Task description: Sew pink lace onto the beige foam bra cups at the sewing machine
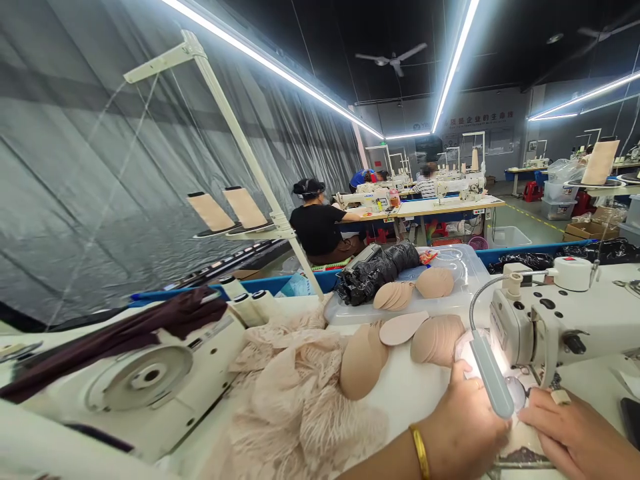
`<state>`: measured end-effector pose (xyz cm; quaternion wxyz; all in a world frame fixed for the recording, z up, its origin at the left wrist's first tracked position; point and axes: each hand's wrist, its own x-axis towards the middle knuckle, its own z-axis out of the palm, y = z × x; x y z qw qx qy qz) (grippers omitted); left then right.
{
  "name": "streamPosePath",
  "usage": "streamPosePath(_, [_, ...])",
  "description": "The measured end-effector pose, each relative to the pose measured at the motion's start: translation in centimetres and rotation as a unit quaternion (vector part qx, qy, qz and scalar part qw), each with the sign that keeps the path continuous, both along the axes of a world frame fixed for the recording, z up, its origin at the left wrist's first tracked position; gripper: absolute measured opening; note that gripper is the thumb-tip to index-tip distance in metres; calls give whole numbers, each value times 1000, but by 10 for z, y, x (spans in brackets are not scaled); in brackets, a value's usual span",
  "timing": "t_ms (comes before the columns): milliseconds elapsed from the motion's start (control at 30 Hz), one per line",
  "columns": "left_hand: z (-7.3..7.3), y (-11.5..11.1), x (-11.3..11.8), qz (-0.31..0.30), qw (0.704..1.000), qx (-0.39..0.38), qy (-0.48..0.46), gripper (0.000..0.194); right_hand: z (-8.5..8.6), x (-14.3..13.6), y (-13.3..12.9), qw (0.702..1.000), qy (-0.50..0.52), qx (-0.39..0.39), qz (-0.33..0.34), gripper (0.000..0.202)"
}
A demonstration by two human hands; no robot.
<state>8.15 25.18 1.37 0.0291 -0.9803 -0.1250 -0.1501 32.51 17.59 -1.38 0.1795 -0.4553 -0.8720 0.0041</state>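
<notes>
at near right, the left hand (pixel 465 423), fingers curled, has its thumb against a pale, rounded fabric piece (pixel 463 348) left of the white metal sewing machine (pixel 537 327); the right hand (pixel 570 423) has bent fingers. i cannot tell whether either grips anything.

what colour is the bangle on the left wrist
The bangle is gold, plain to see at the bottom of the head view.
</notes>
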Motion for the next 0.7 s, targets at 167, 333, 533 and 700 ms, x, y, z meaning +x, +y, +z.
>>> streamPosePath(167, [20,6,-8,-7,1000,-1,24,13,-12,1,4,999,5,29,-34,27])
streamPosePath(333, [15,31,-4,-11,1000,3,29,12,-24,2,8,997,19,30,-69,28])
streamPosePath(533, [22,49,-1,6,997,49,56,19,-25,0,10,996,51,19,-75,26])
streamPosePath(700, [-23,-2,-14,64,990,123,11,12,-41,11,10,995,76,46,-48,30])
